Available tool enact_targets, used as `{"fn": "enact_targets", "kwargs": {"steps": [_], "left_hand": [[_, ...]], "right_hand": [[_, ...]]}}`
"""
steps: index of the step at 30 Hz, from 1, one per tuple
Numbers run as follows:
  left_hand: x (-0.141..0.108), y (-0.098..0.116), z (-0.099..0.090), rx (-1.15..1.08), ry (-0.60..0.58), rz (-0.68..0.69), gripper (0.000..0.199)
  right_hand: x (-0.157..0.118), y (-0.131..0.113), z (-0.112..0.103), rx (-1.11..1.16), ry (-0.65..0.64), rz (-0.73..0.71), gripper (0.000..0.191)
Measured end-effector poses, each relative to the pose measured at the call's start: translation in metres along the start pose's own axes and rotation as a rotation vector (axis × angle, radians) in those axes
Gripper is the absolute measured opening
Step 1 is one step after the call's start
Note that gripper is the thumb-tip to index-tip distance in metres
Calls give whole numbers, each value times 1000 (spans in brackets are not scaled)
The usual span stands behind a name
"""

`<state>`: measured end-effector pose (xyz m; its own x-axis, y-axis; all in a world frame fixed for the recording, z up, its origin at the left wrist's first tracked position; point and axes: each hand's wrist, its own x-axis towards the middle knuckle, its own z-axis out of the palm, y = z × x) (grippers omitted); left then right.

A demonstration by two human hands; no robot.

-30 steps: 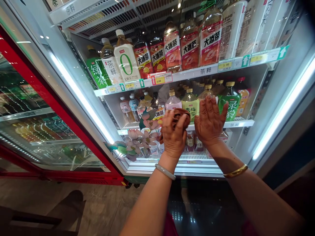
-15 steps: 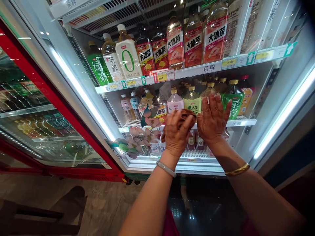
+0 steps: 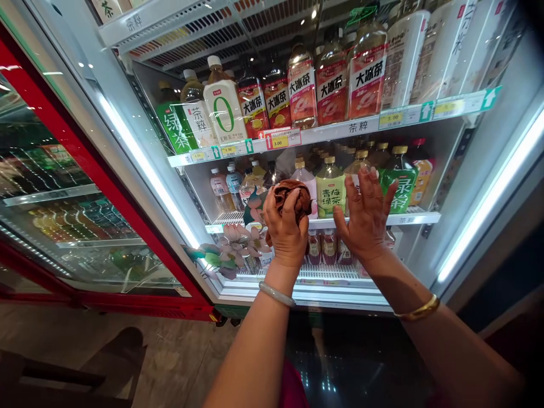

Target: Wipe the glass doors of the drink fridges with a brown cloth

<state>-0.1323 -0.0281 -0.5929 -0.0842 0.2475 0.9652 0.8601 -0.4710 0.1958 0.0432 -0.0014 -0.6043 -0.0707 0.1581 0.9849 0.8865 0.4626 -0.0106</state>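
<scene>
My left hand (image 3: 284, 241) is closed around a crumpled brown cloth (image 3: 300, 195), held up in front of the cooler's middle shelf. A pale bangle (image 3: 277, 293) circles that wrist. To its right, my right hand (image 3: 366, 224) is raised with fingers stretched and palm turned to the cooler; nothing is in it. Whether the palm touches the glass I cannot tell. Behind the hands stand a green-labelled bottle (image 3: 331, 190) and a pink-labelled bottle (image 3: 312, 184), partly covered by the cloth. A flower decal (image 3: 233, 241) shows on the glass, left of my left hand.
Large tea bottles (image 3: 301, 90) line the upper shelf (image 3: 327, 133). A bright light strip (image 3: 136, 158) runs down the cooler's left side. Further left is a red-framed cooler (image 3: 123, 198). A dark stool-like object (image 3: 55, 374) stands on the floor at lower left.
My left hand and the cloth have moved left, away from my right hand, showing more of the cloth. My right hand stays nearly in place with its thumb spread further out.
</scene>
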Motion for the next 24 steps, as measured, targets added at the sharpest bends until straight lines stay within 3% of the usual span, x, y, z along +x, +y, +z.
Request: {"fn": "enact_targets", "kwargs": {"steps": [4,6,11,15,21,24], "left_hand": [[16,3,-5,-53,65,-137,60],[23,9,-9,-106,64,-221,62],[32,39,-15,-283,12,-373,59],[33,64,-16,-385,-52,-459,56],[30,84,-19,-422,-386,-243,65],[23,95,-17,-442,-437,-229,68]], "right_hand": [[-3,-24,-13,210,-22,-310,95],[-7,-36,-15,286,-31,-361,95],[-11,-48,-11,357,11,-341,93],[1,-32,-13,346,78,-303,93],[31,16,-31,276,56,-127,83],[37,23,-38,213,67,-39,73]]}}
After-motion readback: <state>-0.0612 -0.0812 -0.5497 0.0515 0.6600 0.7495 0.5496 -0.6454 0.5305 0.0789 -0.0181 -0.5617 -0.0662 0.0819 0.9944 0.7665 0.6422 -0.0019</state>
